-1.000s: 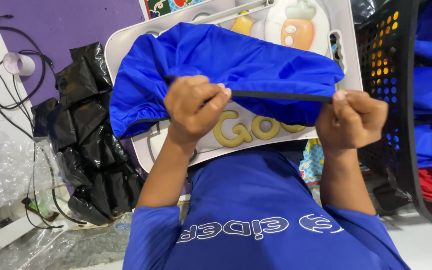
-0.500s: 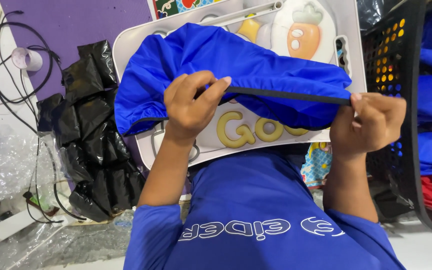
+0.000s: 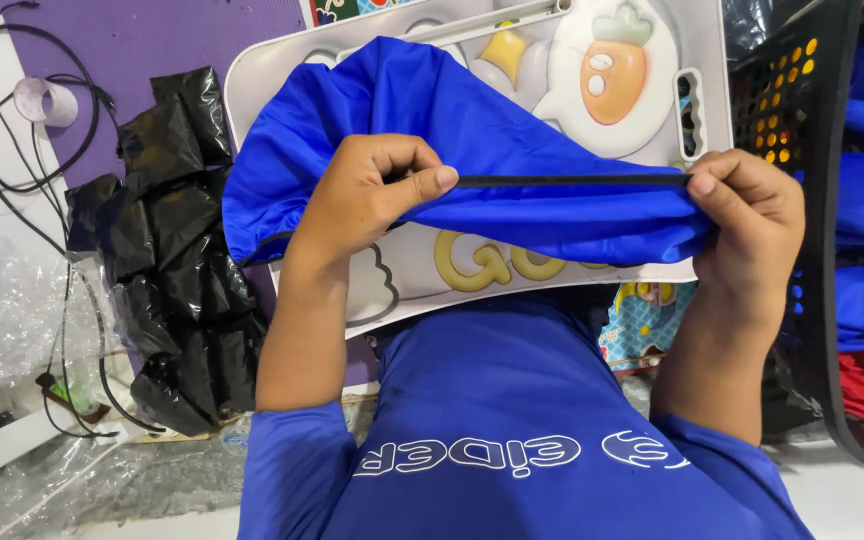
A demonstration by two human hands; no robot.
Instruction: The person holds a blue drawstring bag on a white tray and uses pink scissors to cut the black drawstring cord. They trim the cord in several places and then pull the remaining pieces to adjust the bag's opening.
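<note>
A blue fabric garment (image 3: 432,110) with a black trimmed edge (image 3: 572,181) lies over a white plastic tray (image 3: 652,130) that carries a carrot picture. My left hand (image 3: 372,195) pinches the black edge at its left end. My right hand (image 3: 747,215) pinches the same edge at its right end. The edge is pulled taut and straight between the two hands, above the tray's yellow lettering (image 3: 477,262). My blue shirt (image 3: 512,430) fills the bottom of the view.
A pile of black plastic bags (image 3: 177,250) lies at the left on a purple mat (image 3: 152,40). Black cables (image 3: 12,150), a tape roll (image 3: 44,100) and clear bubble wrap (image 3: 2,330) sit further left. A black perforated basket (image 3: 812,200) with blue fabric stands at the right.
Both hands have drawn apart, so the black edge is stretched longer and straighter. The view has shifted closer to the tray.
</note>
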